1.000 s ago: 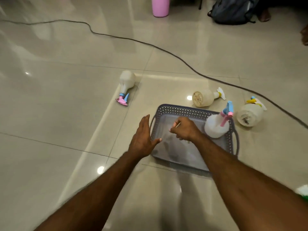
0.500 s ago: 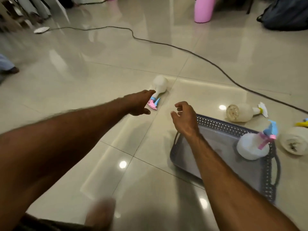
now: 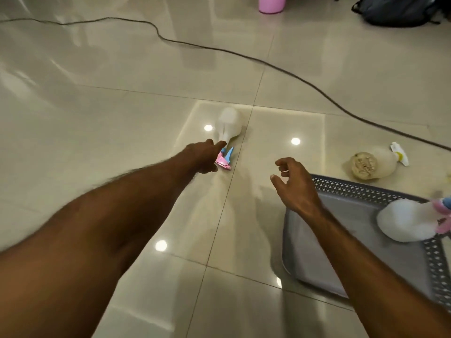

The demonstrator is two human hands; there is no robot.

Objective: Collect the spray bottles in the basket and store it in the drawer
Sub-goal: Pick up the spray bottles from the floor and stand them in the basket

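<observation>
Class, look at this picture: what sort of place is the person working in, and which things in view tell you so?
Probably a room in a home: a glossy beige tiled floor, a dark backpack set down on it, and a dark cable trailing across.

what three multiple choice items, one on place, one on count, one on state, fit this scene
1. Where is the bottle with the pink and blue trigger that the left hand reaches?
A. in the basket
B. on the floor
C. in the right hand

2. How many bottles lie inside the basket?
A. none
B. one
C. three

3. What is the state of the right hand?
A. open and empty
C. gripping the cable
B. closed on a bottle

Answers:
1 B, the floor bottle lies on its side on the tiles, left of the basket.
2 B, only one white bottle rests in it; the labelled bottle lies outside.
3 A, its fingers curl loosely over the basket's corner, holding nothing.
</observation>
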